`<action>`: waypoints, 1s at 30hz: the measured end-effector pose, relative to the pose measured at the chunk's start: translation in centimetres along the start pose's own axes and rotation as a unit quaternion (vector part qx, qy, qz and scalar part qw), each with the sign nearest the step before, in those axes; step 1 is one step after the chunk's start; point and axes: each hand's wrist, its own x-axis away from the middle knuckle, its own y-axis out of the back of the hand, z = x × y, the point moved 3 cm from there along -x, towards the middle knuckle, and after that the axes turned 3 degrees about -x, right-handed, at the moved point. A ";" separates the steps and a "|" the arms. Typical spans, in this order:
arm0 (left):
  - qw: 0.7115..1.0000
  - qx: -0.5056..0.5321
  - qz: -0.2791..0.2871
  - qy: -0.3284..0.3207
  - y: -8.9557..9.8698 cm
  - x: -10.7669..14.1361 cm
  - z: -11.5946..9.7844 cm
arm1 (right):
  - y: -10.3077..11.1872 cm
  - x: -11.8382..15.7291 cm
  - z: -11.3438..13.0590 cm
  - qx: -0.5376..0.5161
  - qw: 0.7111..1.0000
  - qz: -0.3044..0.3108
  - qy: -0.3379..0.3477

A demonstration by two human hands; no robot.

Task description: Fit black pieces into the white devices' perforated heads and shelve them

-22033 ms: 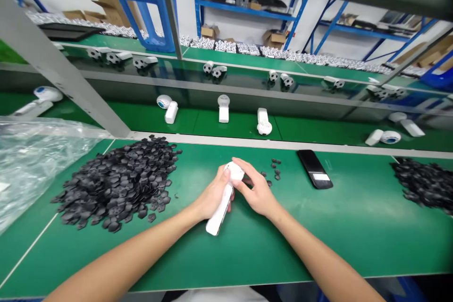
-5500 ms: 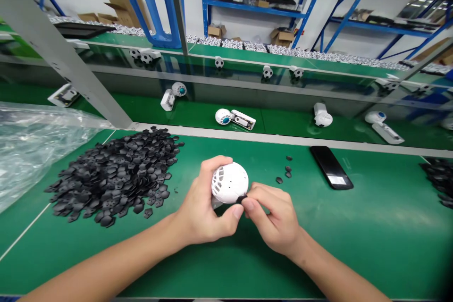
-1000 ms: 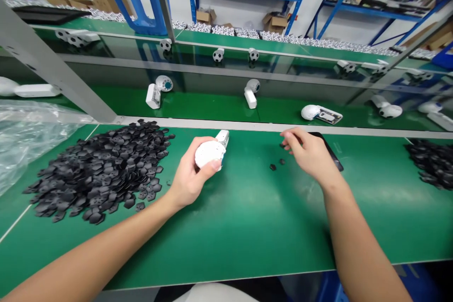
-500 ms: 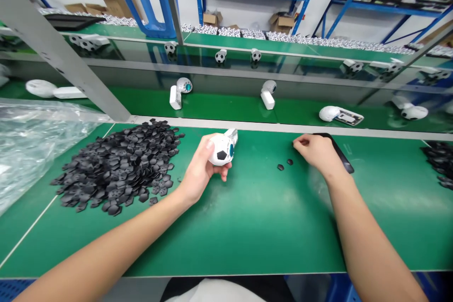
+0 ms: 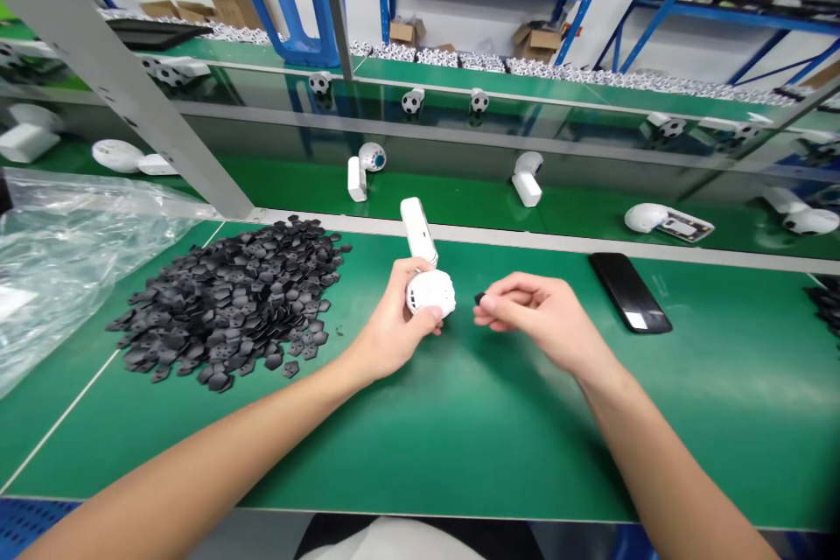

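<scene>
Two bare hands work over the green counter (image 5: 525, 455) in the head view. The left hand (image 5: 394, 311) has its fingers (image 5: 426, 325) clamped round a white ball-shaped head (image 5: 431, 293), whose white handle (image 5: 416, 232) stands at twelve o'clock. The right hand (image 5: 538, 311) pinches a small black piece (image 5: 480, 298) just beside the ball. The ball's showing side bears no black patch; a heap of black patches (image 5: 229, 297) remains at nine o'clock, a phone (image 5: 628, 291) at three.

Two hands (image 5: 394, 319) (image 5: 542, 311), one black phone (image 5: 628, 292), one white ball-headed device (image 5: 430, 293)
</scene>
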 end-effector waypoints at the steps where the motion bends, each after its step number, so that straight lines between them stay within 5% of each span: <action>1: 0.999 -0.047 0.004 -0.027 0.1 0.2 -0.1 | -1.1 0.4 0.2 -0.026 0.999 0.022 0.001; 8: 0.963 -0.227 0.031 -0.141 -0.3 0.9 -1.7 | -3.2 1.3 0.0 -0.038 0.997 0.044 0.040; 21: 0.956 -0.263 -0.001 -0.130 -1.1 1.2 -2.8 | -3.8 1.6 0.0 0.065 0.997 -0.004 0.051; 30: 0.956 -0.266 0.006 -0.127 -1.4 1.6 -3.2 | -3.8 0.8 -1.7 0.047 0.996 0.037 0.060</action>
